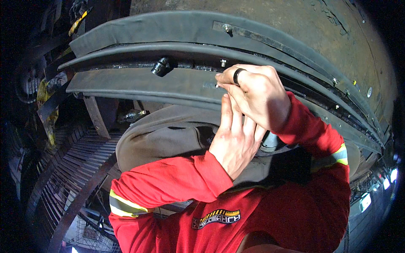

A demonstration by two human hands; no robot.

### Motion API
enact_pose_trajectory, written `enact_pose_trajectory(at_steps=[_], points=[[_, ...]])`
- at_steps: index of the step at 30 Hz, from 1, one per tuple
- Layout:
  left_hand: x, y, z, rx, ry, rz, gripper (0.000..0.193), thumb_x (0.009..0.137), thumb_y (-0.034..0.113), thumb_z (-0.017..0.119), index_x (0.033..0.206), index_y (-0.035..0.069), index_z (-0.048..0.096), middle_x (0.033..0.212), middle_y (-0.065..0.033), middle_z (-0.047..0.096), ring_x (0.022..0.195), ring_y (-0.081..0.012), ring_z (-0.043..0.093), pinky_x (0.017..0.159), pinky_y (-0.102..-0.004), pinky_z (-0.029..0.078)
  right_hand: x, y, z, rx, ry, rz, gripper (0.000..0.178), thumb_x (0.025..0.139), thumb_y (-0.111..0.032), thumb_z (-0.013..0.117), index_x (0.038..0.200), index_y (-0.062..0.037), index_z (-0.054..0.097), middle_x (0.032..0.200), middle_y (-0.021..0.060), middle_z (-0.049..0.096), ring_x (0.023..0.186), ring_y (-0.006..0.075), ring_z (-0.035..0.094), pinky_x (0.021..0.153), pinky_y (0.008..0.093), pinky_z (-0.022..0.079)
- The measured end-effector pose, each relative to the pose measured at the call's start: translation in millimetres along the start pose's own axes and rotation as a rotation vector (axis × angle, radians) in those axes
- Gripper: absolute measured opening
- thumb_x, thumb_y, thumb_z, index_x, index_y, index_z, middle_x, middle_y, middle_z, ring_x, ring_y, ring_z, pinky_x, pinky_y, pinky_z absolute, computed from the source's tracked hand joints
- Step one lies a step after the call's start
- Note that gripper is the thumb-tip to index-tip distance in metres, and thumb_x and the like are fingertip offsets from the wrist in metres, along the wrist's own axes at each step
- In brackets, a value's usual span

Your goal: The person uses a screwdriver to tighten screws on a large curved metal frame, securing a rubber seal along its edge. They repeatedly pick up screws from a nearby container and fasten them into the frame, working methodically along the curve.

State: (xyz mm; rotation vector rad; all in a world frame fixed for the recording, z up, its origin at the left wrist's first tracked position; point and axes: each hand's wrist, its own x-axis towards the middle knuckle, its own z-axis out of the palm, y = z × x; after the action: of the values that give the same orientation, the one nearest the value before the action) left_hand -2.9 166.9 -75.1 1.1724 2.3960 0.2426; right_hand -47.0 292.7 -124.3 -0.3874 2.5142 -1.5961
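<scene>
My right hand [259,95], with a black ring on one finger, is closed in a pinch over the lower grey strip [147,84]. A small white tip [217,86] sticks out from its fingertips; it looks like a short stub, but its kind is hard to make out. Faint pale marks show on the strip beside it. My left hand [238,143] lies just below, fingers stretched out toward the strip's near edge and partly under the right hand. A bolt [223,63] stands in the dark groove above the right hand. Left of it sits a black cylindrical socket-like piece [160,66].
A flat bar [270,42] with a bolt [228,28] is fixed along the upper strip [160,31]. Beyond it curves a large brown metal surface [278,14]. A slatted metal grating [71,162] lies lower left. Brown cloth [156,139] bunches below the strips.
</scene>
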Motion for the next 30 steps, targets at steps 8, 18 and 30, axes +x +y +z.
enact_pose_trajectory(at_steps=[8, 18, 30], points=[[-1.9, 0.7, -1.0, 0.012, 0.019, -0.002, 0.048, 0.078, 0.026, 0.050, 0.122, 0.006, 0.051, 0.121, -0.0238, 0.048, 0.118, -0.0473, 0.042, 0.103, -0.0584, 0.029, 2.7, -5.1, -0.1, -0.119, -0.062, 0.108, 0.014, 0.078, -0.002, 0.063, 0.090, 0.0050, 0.063, 0.087, 0.0184, 0.066, 0.075, 0.0295, 0.067, 0.064, 0.0350, 0.053], [-24.4, 6.7, -32.8, -0.031, 0.027, -0.049, 0.044, 0.076, 0.021, 0.052, 0.116, 0.004, 0.054, 0.112, -0.0193, 0.055, 0.109, -0.0348, 0.051, 0.100, -0.0514, 0.035, 1.8, -10.1, -8.6, -0.044, -0.156, 0.205, 0.039, 0.070, -0.024, 0.066, 0.096, 0.0053, 0.064, 0.070, 0.0204, 0.061, 0.067, 0.0329, 0.063, 0.066, 0.0391, 0.049], [-37.1, -84.9, -70.6, 0.062, 0.231, -0.172, 0.035, 0.071, 0.021, 0.070, 0.100, 0.004, 0.060, 0.089, -0.0143, 0.061, 0.086, -0.0333, 0.059, 0.078, -0.0409, 0.046, -12.7, -2.9, 8.0, -0.069, -0.050, 0.079, 0.042, 0.063, -0.010, 0.076, 0.101, 0.0030, 0.063, 0.093, 0.0092, 0.067, 0.064, 0.0092, 0.055, 0.056, 0.0232, 0.047]])
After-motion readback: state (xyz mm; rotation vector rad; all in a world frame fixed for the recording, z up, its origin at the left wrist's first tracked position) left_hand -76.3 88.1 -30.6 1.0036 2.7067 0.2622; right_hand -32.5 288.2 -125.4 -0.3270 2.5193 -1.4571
